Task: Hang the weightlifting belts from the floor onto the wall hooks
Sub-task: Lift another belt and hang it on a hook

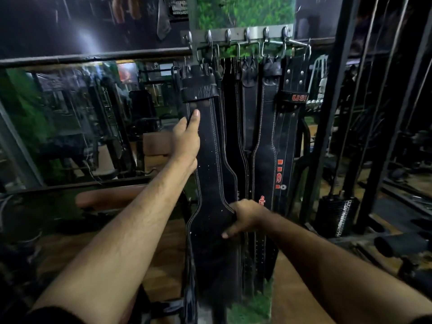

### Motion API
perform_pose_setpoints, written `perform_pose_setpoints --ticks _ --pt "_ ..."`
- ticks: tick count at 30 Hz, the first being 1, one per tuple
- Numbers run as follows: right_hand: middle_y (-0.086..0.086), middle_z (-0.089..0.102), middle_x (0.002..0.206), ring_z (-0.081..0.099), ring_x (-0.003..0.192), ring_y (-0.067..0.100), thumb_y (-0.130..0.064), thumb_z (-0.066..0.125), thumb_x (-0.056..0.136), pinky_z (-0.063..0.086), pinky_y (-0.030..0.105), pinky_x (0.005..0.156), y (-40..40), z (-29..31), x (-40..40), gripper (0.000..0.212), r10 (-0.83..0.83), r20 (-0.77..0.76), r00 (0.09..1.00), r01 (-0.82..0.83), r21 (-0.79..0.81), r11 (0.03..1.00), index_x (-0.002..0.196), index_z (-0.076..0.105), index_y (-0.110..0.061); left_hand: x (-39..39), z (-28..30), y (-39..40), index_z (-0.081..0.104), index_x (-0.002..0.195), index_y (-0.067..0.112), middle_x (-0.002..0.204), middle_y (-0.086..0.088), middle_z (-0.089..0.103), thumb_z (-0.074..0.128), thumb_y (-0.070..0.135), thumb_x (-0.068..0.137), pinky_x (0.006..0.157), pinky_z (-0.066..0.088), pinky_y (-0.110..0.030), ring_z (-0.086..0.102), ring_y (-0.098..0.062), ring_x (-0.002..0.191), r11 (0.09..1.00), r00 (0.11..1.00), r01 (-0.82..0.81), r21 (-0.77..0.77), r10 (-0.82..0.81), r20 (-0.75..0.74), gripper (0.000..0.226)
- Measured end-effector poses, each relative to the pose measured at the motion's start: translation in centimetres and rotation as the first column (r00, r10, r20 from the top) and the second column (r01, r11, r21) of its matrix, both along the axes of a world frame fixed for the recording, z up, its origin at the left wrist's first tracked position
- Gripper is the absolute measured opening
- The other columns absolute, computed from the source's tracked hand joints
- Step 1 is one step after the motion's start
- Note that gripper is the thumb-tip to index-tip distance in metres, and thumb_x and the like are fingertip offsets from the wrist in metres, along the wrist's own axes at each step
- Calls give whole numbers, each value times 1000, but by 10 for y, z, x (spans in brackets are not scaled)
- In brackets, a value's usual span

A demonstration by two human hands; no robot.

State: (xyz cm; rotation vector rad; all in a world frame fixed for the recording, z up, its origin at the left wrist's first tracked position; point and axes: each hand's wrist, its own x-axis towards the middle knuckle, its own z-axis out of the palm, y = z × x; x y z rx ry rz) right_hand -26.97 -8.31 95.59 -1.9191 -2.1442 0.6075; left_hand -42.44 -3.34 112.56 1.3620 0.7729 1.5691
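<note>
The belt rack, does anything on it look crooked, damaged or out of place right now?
Nothing stands out. The black belts hang straight down, side by side, from the hook rail. The left hand and right hand both grip the leftmost belt, which hangs in line with the rest. How its buckle sits on the hook isn't clear.

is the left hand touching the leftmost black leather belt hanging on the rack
Touching: the head view shows the left hand wrapped around the edge of the leftmost black leather belt.
</note>
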Motion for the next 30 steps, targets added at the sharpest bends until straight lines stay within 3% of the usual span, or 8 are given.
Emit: perform_pose_setpoints --ticks 3,6,12,16,19,23,27,30 --pt "-4 67 122 64 116 22 -49 88 68 54 43 100 7 21 14 66 3 108 994 21 -215 976 125 63 -28 1 -7 8 55 137 7 141 -5 60 57 51 95 117 37 -36 52 -17 134 1000 1000 -9 3 9 -27 61" --pt "-2 66 120 65 111 22 -55 74 82 59 44 92 7 66 16 54 -48 -293 955 21 -93 995 126 63 -25 3 -9 18 58 134 6 137 -5 63 57 49 96 117 38 -39 54 -16 131 999 999 -11 49 14 -53 57" --pt "5 66 94 63 91 22 -53 52 99 55 49 91 13 140 -14 46 61 -835 546 271 245 931 107 67 -11 3 -26 53 51 139 7 144 -12 57 60 83 69 114 43 -50 54 -26 134 995 993 95 21 -93 -68 104" --pt "-8 69 91 64 84 8 -50 60 96 53 32 80 23 176 -32 32 131 -892 433 425 330 843 101 71 -20 8 -36 75 53 138 12 141 -10 60 64 86 66 111 45 -48 57 -24 131 985 976 174 9 -172 -134 103" --pt "1 69 69 64 57 13 -32 67 97 54 28 56 29 187 -34 24 141 -939 313 512 292 808 82 66 -12 3 -24 50 67 114 12 116 -9 73 60 65 87 95 55 -42 69 -24 109 972 948 228 59 -207 -243 59" --pt "20 71 99 70 88 35 -17 66 97 60 51 83 35 192 -20 9 152 -966 208 532 242 812 92 65 -10 10 -21 47 46 73 20 62 1 43 55 42 100 55 34 -31 43 -14 56 954 884 276 117 -205 -420 36" --pt "12 72 90 70 82 31 -14 62 99 60 51 81 39 188 1 6 189 -962 195 518 265 814 93 62 -12 17 -13 51 52 71 15 58 2 48 58 25 100 43 38 -20 47 -3 45 938 797 339 71 -246 -551 32" --pt "6 68 77 68 68 22 -10 57 100 60 41 67 44 194 18 9 239 -960 148 488 281 826 92 58 -11 20 1 59 62 73 15 71 -6 61 61 11 93 48 46 -27 60 -16 61 935 846 355 2 -321 -426 20"
